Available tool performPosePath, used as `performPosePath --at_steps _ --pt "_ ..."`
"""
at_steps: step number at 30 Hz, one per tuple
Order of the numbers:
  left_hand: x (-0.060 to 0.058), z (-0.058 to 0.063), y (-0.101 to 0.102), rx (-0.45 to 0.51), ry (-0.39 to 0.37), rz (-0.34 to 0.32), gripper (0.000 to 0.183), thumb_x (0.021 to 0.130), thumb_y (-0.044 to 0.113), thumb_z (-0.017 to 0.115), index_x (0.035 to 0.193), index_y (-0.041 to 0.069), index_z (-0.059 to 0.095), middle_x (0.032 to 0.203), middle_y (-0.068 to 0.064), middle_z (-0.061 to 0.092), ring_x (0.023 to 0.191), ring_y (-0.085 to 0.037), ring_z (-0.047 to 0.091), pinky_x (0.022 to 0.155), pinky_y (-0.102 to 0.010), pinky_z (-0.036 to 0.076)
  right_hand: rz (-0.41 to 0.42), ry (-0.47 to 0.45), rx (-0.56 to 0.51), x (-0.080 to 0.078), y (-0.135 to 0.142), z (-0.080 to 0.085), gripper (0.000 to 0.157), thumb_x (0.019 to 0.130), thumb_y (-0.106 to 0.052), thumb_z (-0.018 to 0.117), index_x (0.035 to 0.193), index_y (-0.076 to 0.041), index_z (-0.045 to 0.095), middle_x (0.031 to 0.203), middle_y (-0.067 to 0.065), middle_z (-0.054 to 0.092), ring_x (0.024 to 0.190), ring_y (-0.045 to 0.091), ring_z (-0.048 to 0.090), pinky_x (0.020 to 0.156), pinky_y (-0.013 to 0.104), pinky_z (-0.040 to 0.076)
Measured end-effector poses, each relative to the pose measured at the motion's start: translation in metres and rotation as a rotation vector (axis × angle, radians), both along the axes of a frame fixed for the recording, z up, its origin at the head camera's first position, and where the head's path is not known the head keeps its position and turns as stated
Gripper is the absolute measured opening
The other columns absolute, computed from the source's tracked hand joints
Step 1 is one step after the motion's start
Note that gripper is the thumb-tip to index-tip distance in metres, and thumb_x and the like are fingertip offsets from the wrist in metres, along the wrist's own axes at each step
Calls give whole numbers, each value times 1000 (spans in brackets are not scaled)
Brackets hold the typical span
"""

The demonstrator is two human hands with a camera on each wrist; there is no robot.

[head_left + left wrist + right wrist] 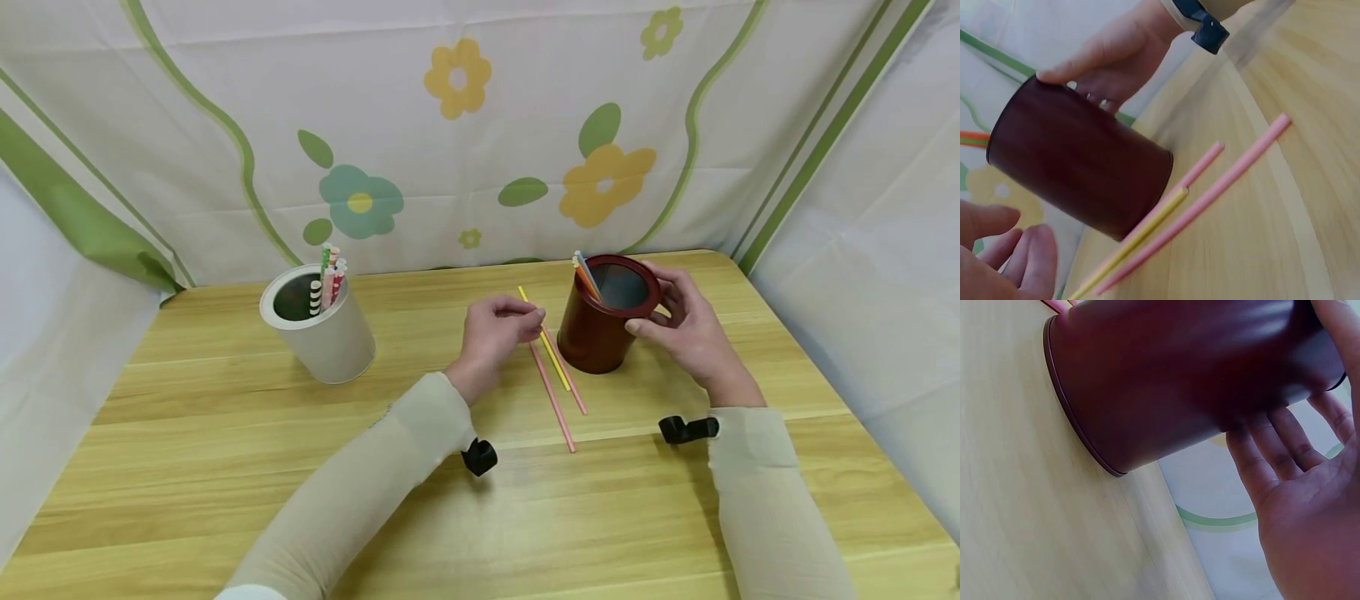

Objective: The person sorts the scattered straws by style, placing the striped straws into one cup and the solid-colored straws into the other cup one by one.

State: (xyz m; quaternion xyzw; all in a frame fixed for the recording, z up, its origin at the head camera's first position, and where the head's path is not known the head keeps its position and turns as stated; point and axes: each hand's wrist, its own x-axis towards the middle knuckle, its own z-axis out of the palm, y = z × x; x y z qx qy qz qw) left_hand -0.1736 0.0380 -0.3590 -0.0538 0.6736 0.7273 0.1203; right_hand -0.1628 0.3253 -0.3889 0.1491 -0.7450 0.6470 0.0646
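My right hand [686, 325] grips a dark red canister [596, 333] at its right side, with the thumb near the rim and fingers along the far side. In the right wrist view its fingertips [1244, 447] lie against the canister wall. Several straws [587, 277], orange and blue among them, lean inside the canister. My left hand [498, 337] hovers just left of it, thumb and fingers loosely bent with a gap between them and nothing held. Below it, two pink straws [552, 400] and a yellow straw [557, 360] lie on the table.
A white canister [333, 346] with several striped and coloured straws [328, 283] stands at the left of the wooden table [202, 467]. Behind the table hangs a flower-printed cloth [465, 167]; plain cloth [862, 275] borders the right side.
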Motion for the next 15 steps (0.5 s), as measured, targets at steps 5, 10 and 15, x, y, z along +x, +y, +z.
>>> performPosePath --at_steps 5,10,15 --pt "-3 -8 -12 -69 -91 -155 15 97 5 79 109 -4 78 110 -20 81 88 -23 80 99 -45 65 7 -5 -18 -1 0 0 74 94 15 72 158 -13 46 148 -7 56 134 6 56 104 10 51" --pt "-4 -15 -19 -166 -158 -241 16 97 4 78 110 -5 76 116 -23 79 90 -23 79 90 -38 67 11 -3 -20 -1 0 0 74 94 14 72 158 -13 46 148 -8 56 133 5 57 104 10 51" --pt "-6 -21 -21 -238 -161 -257 13 96 5 80 104 -5 78 107 -21 81 77 -17 74 81 -34 68 7 1 -8 -2 0 -1 74 94 13 73 158 -13 47 148 -9 56 133 5 57 104 11 51"
